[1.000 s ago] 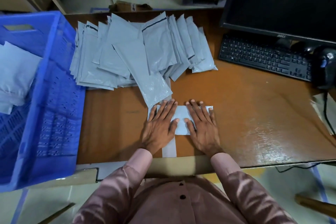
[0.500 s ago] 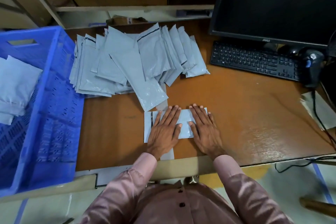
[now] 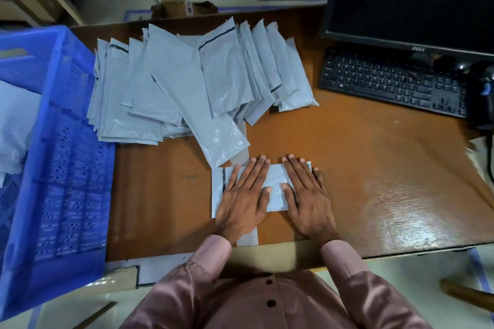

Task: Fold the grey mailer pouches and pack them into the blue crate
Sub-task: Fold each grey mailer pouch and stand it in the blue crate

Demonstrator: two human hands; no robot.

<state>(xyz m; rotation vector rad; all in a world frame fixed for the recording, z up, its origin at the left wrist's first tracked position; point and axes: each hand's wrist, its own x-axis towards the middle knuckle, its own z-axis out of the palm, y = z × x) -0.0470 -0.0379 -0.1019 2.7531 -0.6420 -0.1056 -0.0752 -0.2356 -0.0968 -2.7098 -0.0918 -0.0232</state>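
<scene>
A folded grey mailer pouch [image 3: 275, 181] lies flat on the brown desk near its front edge. My left hand [image 3: 244, 199] presses on its left half with straight fingers. My right hand [image 3: 307, 197] presses flat on its right half in the same way. Behind them spreads a fanned pile of unfolded grey pouches [image 3: 187, 83], the nearest one reaching almost to my left fingertips. The blue crate [image 3: 66, 168] stands at the left, with folded grey pouches [image 3: 16, 125] inside it.
A black keyboard [image 3: 393, 83] and a dark monitor [image 3: 417, 0] stand at the back right. A black device [image 3: 483, 93] with a cable sits at the right edge. A pale tape strip [image 3: 248, 238] runs along the desk under the pouch.
Both hands have slid slightly apart on the folded pouch, uncovering more of its middle and left end. The camera has tilted a little.
</scene>
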